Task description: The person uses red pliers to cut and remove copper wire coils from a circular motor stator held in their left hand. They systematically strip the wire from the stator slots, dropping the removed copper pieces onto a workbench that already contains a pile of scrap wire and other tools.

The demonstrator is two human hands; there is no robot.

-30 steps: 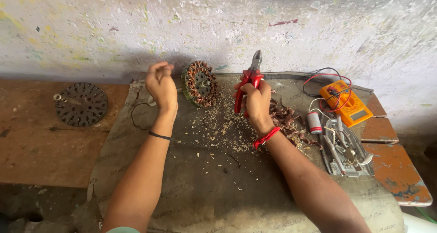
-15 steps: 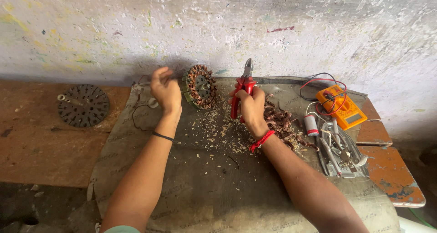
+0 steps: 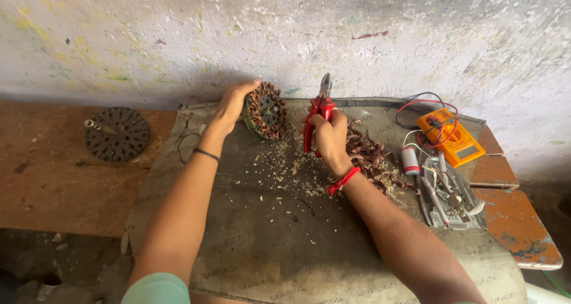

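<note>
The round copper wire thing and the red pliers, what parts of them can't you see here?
Head view only:
- Motor winding: its left edge is covered by the left hand; its back faces away.
- Red pliers: the handles' middle sits inside the right hand.
- Pliers' jaws: too small to tell open or closed.
- Tool pile: tangled, pieces unclear.

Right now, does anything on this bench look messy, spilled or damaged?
Yes. Pale chips and scraps are scattered over the cloth below the wound stator that the left hand grips. A tangled heap of stripped copper wire lies beside the right hand, which holds red-handled cutters. The bench edge has chipped paint.
</note>
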